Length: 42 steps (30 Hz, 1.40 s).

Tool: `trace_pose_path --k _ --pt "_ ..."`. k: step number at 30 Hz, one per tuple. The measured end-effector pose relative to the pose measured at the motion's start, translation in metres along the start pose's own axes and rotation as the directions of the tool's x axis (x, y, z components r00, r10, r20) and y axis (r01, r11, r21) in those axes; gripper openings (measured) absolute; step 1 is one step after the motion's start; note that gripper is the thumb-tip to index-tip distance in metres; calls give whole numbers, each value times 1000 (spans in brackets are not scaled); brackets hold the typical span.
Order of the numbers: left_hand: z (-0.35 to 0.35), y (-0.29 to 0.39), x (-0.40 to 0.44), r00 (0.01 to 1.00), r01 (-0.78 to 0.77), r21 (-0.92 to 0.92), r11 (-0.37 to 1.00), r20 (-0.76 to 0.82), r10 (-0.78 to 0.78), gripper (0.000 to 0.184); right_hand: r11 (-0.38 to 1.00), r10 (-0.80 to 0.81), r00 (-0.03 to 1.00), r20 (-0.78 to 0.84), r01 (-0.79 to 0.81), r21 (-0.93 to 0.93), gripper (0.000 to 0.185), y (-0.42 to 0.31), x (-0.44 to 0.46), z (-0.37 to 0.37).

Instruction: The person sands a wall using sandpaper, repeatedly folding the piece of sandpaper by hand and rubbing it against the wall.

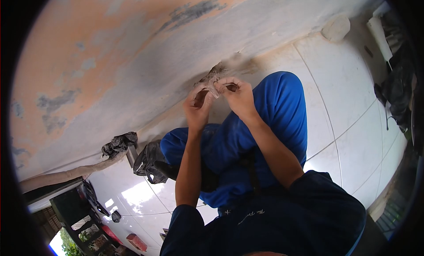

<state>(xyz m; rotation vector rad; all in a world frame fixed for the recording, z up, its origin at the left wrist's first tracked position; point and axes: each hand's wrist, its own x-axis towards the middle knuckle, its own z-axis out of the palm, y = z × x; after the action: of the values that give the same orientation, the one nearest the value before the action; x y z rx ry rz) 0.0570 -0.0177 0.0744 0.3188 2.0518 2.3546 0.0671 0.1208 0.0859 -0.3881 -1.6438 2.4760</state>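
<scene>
Both hands meet near the foot of the wall, above the crossed legs in blue trousers (234, 141). My left hand (198, 104) has its fingers curled and its fingertips on a small pale, whitish piece (213, 89). My right hand (236, 95) pinches the same piece from the other side, thumb and fingers bent round. What the piece is cannot be made out. Just behind the fingertips, a broken brown patch (218, 69) shows at the base of the wall (145, 57).
White floor tiles (353, 137) lie to the right. A black plastic bag (150, 161) sits left of the legs, near a long pipe-like piece (70, 173). Dark bags (399, 88) stand at the far right. A red block (137, 242) lies at lower left.
</scene>
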Motion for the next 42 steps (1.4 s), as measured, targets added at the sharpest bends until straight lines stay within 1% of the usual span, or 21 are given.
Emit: trace_pose_path --k 1,4,7,9,10,11,13,14,17,19,22,25,27,28,30,31,34,36,37,40,42 --pt "1 -1 0 999 -26 3 1000 -24 26 28 1000 -7 1000 1 7 1 8 -1 0 0" --pt "-1 -1 1 999 -23 199 980 -41 32 29 999 20 999 26 -19 -46 10 1 0 -3" --pt "-6 -8 3 999 20 246 969 -39 -11 27 997 34 999 19 -33 -64 11 -2 -2 -1" --pt "2 -3 3 985 154 7 988 -75 -153 22 996 32 999 8 -31 -80 11 -5 -2 1" --pt "7 0 2 971 217 -115 969 -79 -226 20 994 33 999 7 -32 -101 11 -5 -2 1" --pt "9 0 1 969 213 -118 970 -98 -225 19 992 34 999 5 -33 -121 10 -5 -2 1" --pt "11 0 -1 966 204 -124 971 -137 -220 19 990 -62 998 -19 59 -127 10 3 -1 3" --pt "10 0 -2 970 187 -73 980 -142 -196 19 986 -110 993 -31 105 -131 9 5 0 4" --pt "11 3 1 984 119 74 990 -145 -107 21 974 -57 998 -20 51 -220 10 0 0 1" --pt "10 7 1 988 79 175 981 -146 -54 23 973 -62 998 -29 54 -223 10 4 2 0" --pt "5 4 1 988 92 160 983 -140 -69 23 981 -38 999 -27 32 -191 12 3 -1 2" --pt "-1 8 3 992 120 223 967 -70 -107 23 991 -28 999 -21 25 -129 13 5 1 1" --pt "-3 7 5 995 87 246 965 -57 -76 24 993 -7 1000 -27 3 -115 13 3 0 1" --pt "-4 8 6 997 70 259 963 -50 -59 24 995 -27 999 -36 24 -97 13 4 -1 2" --pt "-5 15 6 996 91 231 969 -45 -83 25 996 -74 996 -54 71 -59 13 8 1 2" --pt "-5 17 6 995 101 216 971 -41 -94 25 994 -75 996 -56 71 -81 14 8 0 3" --pt "-10 15 8 990 139 299 944 -38 -134 28 983 -83 995 -59 72 -170 15 7 -1 2" --pt "-5 24 8 995 103 249 963 -37 -97 30 965 -81 995 -58 64 -255 15 6 -1 2" --pt "-3 29 8 996 84 227 970 -38 -78 31 970 -78 996 -49 65 -236 15 5 -1 3" --pt "-7 21 7 994 113 197 974 -14 -112 33 979 -82 996 -32 74 -192 15 5 -3 5" --pt "-7 17 7 990 139 133 981 3 -141 33 978 -101 994 -35 92 -186 14 6 -3 6"
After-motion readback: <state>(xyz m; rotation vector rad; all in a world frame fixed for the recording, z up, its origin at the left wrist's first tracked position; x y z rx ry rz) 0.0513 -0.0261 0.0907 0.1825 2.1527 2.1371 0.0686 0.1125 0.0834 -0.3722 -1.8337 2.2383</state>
